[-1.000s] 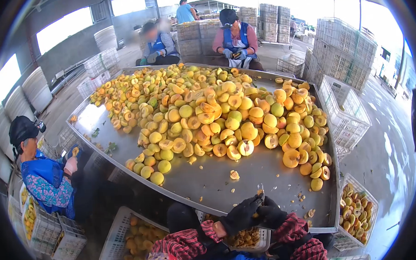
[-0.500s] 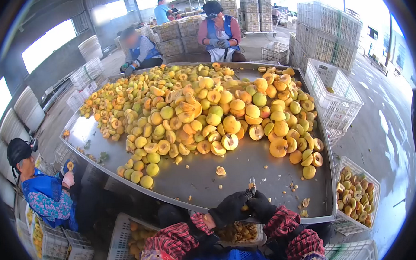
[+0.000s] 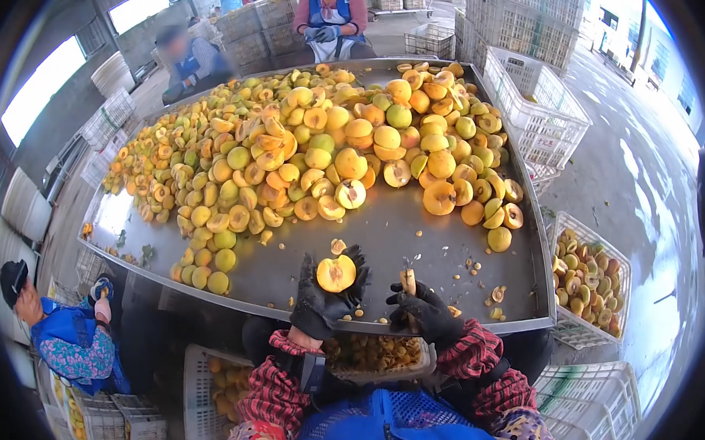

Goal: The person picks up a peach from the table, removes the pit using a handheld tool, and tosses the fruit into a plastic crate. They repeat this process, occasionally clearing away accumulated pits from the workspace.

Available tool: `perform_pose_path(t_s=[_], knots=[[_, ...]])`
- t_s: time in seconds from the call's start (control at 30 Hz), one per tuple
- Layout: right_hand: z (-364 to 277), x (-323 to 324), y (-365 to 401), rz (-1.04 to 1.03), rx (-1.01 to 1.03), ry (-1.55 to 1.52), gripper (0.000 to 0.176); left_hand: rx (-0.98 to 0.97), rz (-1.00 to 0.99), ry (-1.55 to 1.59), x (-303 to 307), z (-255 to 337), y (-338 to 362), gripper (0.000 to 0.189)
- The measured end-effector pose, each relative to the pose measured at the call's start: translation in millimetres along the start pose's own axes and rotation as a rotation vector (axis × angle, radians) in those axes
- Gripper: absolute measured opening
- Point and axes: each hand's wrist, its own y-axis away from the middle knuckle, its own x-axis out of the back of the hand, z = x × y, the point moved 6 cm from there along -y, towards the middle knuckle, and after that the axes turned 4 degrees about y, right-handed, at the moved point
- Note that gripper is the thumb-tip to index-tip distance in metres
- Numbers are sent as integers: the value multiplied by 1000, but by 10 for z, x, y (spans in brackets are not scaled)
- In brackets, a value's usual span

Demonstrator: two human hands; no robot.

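Note:
Near the front edge of the metal table (image 3: 291, 258), my left hand (image 3: 317, 300) in a black glove is cupped palm up around a halved yellow peach (image 3: 336, 274), its cut face showing. To the right, my right hand (image 3: 429, 315), also gloved in black, grips a short tool with a light wooden handle (image 3: 408, 282), held upright. Just beyond the left fingertips lies a small fruit scrap (image 3: 338, 246). A large heap of whole and halved peaches (image 3: 287, 160) covers the back of the table.
Below the table's front edge is a crate of scraps (image 3: 378, 354), with a crate of peaches (image 3: 226, 391) to its left. Another peach crate (image 3: 591, 288) stands at right. Co-workers sit at left (image 3: 74, 334) and across the table (image 3: 334, 20). Stacked crates (image 3: 525, 24) rise behind.
My hands have moved apart. The left has opened out palm up, showing the peach half; the right has shifted away with the tool. The view has tilted down.

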Motion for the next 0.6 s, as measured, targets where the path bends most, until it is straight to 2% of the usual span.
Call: perform_pose_path(t_s=[0.07, 0.17, 0.27, 0.3, 0.4, 0.43, 0.53, 0.6], knots=[[-41, 20, 89, -12, 56, 54, 33, -60, -43, -148, -53, 26, 49, 68], [-71, 58, 164, -39, 223, 460, 31, -90, -70, -257, 61, 85, 71, 63], [-136, -111, 329, 51, 180, 824, 23, -72, -42, -232, 121, 31, 120, 62], [-264, -309, 410, 64, 405, 905, 15, -63, -23, -209, 129, -1, 158, 62], [-292, -612, 524, -61, 312, 842, 17, 64, -238, -107, -16, -160, 291, 53], [-371, -737, 579, -80, 339, 900, 17, 37, -239, -135, 25, -161, 304, 52], [-427, -932, 624, -99, 794, 1093, 18, -71, -186, -284, 154, -165, 330, 50], [-304, -872, 547, -81, 760, 1111, 20, -180, -75, -469, 188, -158, 369, 49]])
